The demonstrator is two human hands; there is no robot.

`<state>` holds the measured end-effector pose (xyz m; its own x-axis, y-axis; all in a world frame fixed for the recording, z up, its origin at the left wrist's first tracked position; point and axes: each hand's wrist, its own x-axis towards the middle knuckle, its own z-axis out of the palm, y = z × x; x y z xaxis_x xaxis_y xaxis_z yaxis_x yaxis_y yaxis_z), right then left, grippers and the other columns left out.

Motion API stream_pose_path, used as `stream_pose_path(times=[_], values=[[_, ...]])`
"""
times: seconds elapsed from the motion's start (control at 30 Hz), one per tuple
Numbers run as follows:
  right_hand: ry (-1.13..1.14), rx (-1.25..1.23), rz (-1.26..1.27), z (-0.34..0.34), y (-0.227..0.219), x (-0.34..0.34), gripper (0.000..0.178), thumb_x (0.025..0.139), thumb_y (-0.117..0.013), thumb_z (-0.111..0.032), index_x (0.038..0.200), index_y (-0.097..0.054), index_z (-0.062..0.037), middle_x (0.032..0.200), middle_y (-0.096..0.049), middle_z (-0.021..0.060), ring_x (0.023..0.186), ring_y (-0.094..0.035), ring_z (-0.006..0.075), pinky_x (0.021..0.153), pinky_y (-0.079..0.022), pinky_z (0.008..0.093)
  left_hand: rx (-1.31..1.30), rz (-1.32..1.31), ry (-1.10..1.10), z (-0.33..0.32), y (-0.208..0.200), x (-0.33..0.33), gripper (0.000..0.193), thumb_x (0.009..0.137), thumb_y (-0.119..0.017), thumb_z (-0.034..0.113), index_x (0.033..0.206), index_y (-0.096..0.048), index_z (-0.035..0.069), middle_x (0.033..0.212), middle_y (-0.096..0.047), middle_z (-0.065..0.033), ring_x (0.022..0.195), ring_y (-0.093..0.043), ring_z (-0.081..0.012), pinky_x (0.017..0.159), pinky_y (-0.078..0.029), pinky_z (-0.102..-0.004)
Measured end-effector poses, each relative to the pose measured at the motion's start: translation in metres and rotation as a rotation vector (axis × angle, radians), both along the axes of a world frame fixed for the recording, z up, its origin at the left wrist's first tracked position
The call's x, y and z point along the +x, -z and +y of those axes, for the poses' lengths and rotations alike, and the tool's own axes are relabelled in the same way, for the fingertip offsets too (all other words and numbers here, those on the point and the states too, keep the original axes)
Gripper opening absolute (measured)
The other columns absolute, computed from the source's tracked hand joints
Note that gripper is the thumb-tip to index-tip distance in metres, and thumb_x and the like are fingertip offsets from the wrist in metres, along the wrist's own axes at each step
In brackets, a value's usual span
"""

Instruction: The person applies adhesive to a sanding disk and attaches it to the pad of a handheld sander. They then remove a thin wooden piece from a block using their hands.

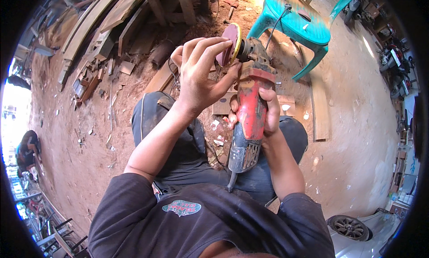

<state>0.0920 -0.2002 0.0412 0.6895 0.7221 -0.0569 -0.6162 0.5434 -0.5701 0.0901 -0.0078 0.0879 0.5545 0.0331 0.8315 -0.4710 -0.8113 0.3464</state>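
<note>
Gripping the grinder within wrapped fingers of the right hand; touching the disc at bent fingertips of the left hand, cannot tell if pinching. Could graze those fingertips if switched on accidentally.

Colours by position. Grinder in the right hand: red scuffed with black, lower casing dark grey. Disc at the left hand: maroon face, bright yellow rim. Chair beyond the hands: turquoise, brown-smudged. Board right of the right hand: tan. Ground around both: reddish brown, flecked white. Below the hands: charcoal trousers; black shirt bearing a green oval patch, white-edged with red lettering.
</note>
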Motion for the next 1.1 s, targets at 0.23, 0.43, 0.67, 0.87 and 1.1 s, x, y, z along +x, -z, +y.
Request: stream_pose_path(times=[0.23, 0.43, 0.67, 0.87, 1.1], values=[[-0.05, 0.112, 0.105, 0.004, -0.002, -0.003, 0.056, 0.096, -0.051, -0.048, 0.142, -0.044, -0.0159, 0.09, -0.062, 0.0222, 0.069, -0.067, 0.0367, 0.065, -0.06, 0.0501, 0.03, -0.071, -0.103, -0.004, 0.006, 0.003, 0.041, 0.072, -0.086, 0.014, 0.11, -0.074, 0.011, 0.112, -0.071, -0.0046, 0.103, -0.062, -0.0226, 0.096, -0.036, -0.0364], [-0.074, 0.169, 0.188, 0.006, 0.002, -0.006, 0.053, 0.095, -0.051, -0.052, 0.127, -0.053, -0.0102, 0.091, -0.064, 0.0192, 0.073, -0.068, 0.0346, 0.065, -0.06, 0.0486, 0.007, -0.055, -0.154, -0.014, 0.009, 0.003, 0.031, 0.072, -0.086, 0.012, 0.102, -0.076, 0.011, 0.094, -0.07, -0.0007, 0.095, -0.061, -0.0193, 0.092, -0.033, -0.0363], [-0.005, 0.094, 0.206, 0.01, -0.004, -0.005, 0.059, 0.09, -0.052, -0.056, 0.099, -0.062, 0.0014, 0.083, -0.066, 0.0168, 0.072, -0.069, 0.0323, 0.065, -0.06, 0.0458, -0.031, -0.156, -0.13, -0.022, 0.011, 0.015, 0.025, 0.072, -0.086, 0.009, 0.094, -0.074, 0.011, 0.085, -0.069, -0.0003, 0.089, -0.062, -0.0187, 0.089, -0.033, -0.0367], [0.001, 0.138, 0.286, 0.009, -0.004, -0.005, 0.055, 0.091, -0.052, -0.054, 0.099, -0.062, -0.0009, 0.083, -0.067, 0.0164, 0.071, -0.068, 0.0318, 0.065, -0.059, 0.0454, -0.009, -0.163, -0.124, -0.027, 0.015, 0.022, 0.024, 0.071, -0.084, 0.007, 0.093, -0.073, 0.011, 0.085, -0.068, -0.0006, 0.088, -0.062, -0.02, 0.087, -0.033, -0.0372], [-0.012, 0.159, 0.313, 0.009, -0.004, -0.006, 0.054, 0.091, -0.052, -0.054, 0.1, -0.063, -0.0016, 0.083, -0.067, 0.0156, 0.073, -0.068, 0.0304, 0.067, -0.06, 0.0452, 0.009, -0.166, -0.131, -0.032, 0.016, 0.025, 0.022, 0.072, -0.081, 0.005, 0.091, -0.072, 0.01, 0.085, -0.067, -0.0008, 0.088, -0.061, -0.0196, 0.087, -0.033, -0.0366]])
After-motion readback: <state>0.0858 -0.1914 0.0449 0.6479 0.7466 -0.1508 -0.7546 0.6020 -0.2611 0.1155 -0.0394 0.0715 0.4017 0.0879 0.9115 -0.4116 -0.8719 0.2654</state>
